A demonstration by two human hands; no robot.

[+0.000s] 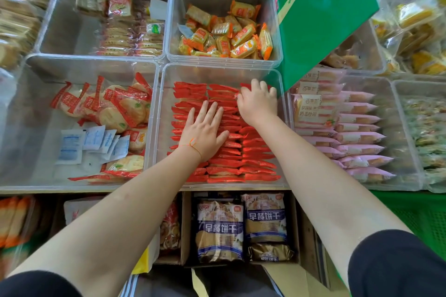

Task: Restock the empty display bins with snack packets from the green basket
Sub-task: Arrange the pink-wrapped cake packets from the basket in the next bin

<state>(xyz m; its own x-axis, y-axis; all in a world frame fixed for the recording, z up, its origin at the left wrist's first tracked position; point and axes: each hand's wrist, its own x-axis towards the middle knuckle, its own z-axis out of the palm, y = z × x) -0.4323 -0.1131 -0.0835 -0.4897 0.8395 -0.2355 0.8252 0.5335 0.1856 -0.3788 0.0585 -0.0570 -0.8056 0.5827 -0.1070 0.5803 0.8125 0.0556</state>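
Observation:
A clear display bin (161, 113) in the middle holds rows of red snack packets (224, 164) standing on edge. My left hand (205, 132) lies flat on the middle rows with fingers straight. My right hand (257, 101) is at the far right rows, fingers curled down over the tops of red packets there. A corner of the green basket (420, 214) shows at the right, below the bins. What lies in the basket is out of view.
Around it stand clear bins: orange-yellow packets (224, 34) behind, round rice crackers (115, 108) left, pink packets (357, 128) right. A green carton (321, 14) leans at the upper right. A cardboard box (184, 226) with blue biscuit bags (219, 231) sits below.

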